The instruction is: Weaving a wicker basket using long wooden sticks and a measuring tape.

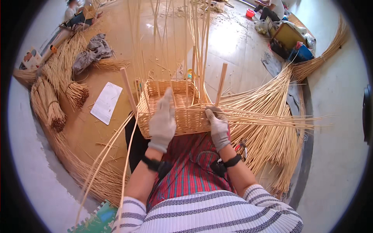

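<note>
Basket (pixel 175 110) on lap, stakes pointing up, left hand (pixel 162 122) flat, spread, right hand (pixel 217 126) pinching sideways-running strands (pixel 268 118).

Glossy tan floor (pixel 233 42), sunlit patches; pale wall (pixel 342 155) at right.

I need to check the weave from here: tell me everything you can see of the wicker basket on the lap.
The wicker basket is rectangular, pale straw-coloured and half-woven, with low woven walls. Thin uprights and thicker wooden corner stakes rise from its rim. It sits upright on the person's lap. The gloved left hand lies over its near wall; the gloved right hand grips loose strands at its right corner.
</note>
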Tool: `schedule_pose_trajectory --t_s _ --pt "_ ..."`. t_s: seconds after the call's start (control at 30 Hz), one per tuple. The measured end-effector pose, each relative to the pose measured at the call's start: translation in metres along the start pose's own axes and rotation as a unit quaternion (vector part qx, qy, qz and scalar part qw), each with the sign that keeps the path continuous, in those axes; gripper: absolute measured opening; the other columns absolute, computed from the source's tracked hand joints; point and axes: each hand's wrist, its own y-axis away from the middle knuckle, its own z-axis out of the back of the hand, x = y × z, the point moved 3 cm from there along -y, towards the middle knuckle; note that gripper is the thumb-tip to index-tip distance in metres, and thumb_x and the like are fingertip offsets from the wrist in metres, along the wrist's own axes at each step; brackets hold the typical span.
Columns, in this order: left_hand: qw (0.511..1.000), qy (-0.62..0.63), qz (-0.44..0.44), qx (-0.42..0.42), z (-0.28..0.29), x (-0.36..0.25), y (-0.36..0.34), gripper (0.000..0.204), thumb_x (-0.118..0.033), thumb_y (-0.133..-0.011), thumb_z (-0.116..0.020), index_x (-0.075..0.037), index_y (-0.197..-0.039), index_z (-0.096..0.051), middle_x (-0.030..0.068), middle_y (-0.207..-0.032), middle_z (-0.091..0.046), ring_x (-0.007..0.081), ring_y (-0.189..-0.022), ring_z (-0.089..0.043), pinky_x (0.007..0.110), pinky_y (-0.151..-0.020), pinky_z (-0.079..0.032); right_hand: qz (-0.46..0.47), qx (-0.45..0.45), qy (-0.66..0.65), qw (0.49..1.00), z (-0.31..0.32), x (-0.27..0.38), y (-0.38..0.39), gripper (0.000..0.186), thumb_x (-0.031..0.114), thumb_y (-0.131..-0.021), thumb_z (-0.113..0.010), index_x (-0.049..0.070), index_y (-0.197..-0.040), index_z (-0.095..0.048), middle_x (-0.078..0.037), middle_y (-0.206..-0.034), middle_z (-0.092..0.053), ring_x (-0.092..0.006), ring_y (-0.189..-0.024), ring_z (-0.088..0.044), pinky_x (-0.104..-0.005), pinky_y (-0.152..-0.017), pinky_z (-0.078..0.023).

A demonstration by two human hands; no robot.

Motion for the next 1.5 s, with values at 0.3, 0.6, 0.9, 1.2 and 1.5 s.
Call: schedule_pose_trajectory --t_s 0.3,0.6,0.9,1.2,1.5 --pt "0.954 -0.089 0.174 0.229 -0.052 0.016 -0.030 0.036 -0.036 -0.109 -0.050 -0.016 -0.140 -0.050 0.0221 -0.109 -0.073 0.0455 -0.096 -0.070 0.053 -0.076 -0.055 0.362 0.067 0.380 0.848 -0.103 0.073 -0.070 0.068 -0.010 -0.093 -0.053 0.007 -0.157 -0.042 -0.024 -0.139 -0.064 -0.0226 -0.119 -0.068 -0.0365 -0.086 -0.060" --pt "0.983 -0.104 -0.146 -0.047 -0.038 -0.050 -0.011 0.067 -0.013 -0.098 -0.062 -0.026 -0.160 -0.041 0.0094 -0.123 -0.068 0.0330 -0.086 -0.073 0.047 -0.073 -0.058 0.352 -0.093 0.423 0.830 0.014 0.072 -0.015 0.027 -0.002 -0.099 -0.063 0.007 -0.124 -0.068 -0.014 -0.115 -0.072 -0.0212 -0.105 -0.071 -0.0352 -0.087 -0.060" --pt "0.956 -0.189 -0.015 0.223 -0.104 -0.045 0.002 0.087 0.000 -0.090 -0.059 -0.045 -0.161 -0.033 0.0146 -0.137 -0.051 0.0343 -0.069 -0.072 0.048 -0.060 -0.060 0.337 0.095 -0.004 0.937 0.031 0.104 -0.078 0.077 0.002 -0.101 -0.057 0.016 -0.168 -0.023 -0.011 -0.128 -0.065 -0.0206 -0.108 -0.067 -0.0426 -0.100 -0.058" --pt "0.970 -0.143 -0.028 0.193 -0.088 -0.070 0.008 0.082 -0.007 -0.091 -0.064 -0.036 -0.163 -0.036 0.0207 -0.157 -0.043 0.0377 -0.080 -0.074 0.049 -0.070 -0.062 0.037 -0.107 0.197 0.974 0.075 0.077 -0.085 0.078 0.023 -0.108 -0.062 0.012 -0.169 -0.016 -0.004 -0.091 -0.065 -0.0112 -0.078 -0.061 -0.0300 -0.074 -0.057" --pt "0.976 -0.064 -0.168 0.122 -0.109 -0.071 -0.014 0.079 -0.028 -0.093 -0.074 -0.013 -0.163 -0.038 0.0111 -0.149 -0.057 0.0274 -0.140 -0.054 0.048 -0.121 -0.037 0.212 -0.084 0.121 0.966 0.074 0.103 -0.073 0.032 0.022 -0.115 -0.045 0.014 -0.145 -0.052 0.003 -0.083 -0.054 -0.0068 -0.065 -0.049 -0.0365 -0.084 -0.063"
